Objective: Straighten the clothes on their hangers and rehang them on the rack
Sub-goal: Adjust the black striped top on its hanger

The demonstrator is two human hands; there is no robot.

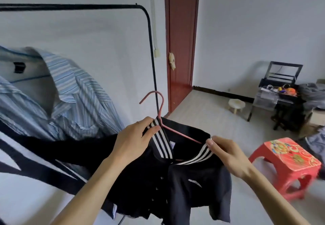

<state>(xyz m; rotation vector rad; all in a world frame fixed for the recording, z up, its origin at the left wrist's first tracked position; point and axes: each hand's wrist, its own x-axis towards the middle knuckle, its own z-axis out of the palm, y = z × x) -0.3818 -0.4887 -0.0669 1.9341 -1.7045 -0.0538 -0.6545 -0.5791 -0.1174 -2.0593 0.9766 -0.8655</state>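
Two hands hold what I'm working on: a black polo shirt (184, 180) with a white-striped collar (162, 145), draped over a pink hanger (177, 133). My left hand (133, 138) pinches the collar's left side between thumb and curled fingers, right beside the hanger's neck. My right hand (228, 154) pinches the collar's right tip, thumb on top and the other fingers curled under the cloth. The hanger's arm runs between the two grips, and its hook points up, touching nothing.

The shirt is in the air, off the rack (151, 36), below its right corner and in front of its right upright. A small white tag sits inside the neck and a white mark on the chest; I cannot read either.

Left of it, under the rack's top bar, is a blurred blue striped shirt (75, 92), with a black-and-white garment (35, 163) lower down. At right a red plastic stool (288, 161) with a printed top stands on the floor. Farther back are a small white stool (236, 104), a dark red door (181, 40) and a cluttered black desk (281, 99).
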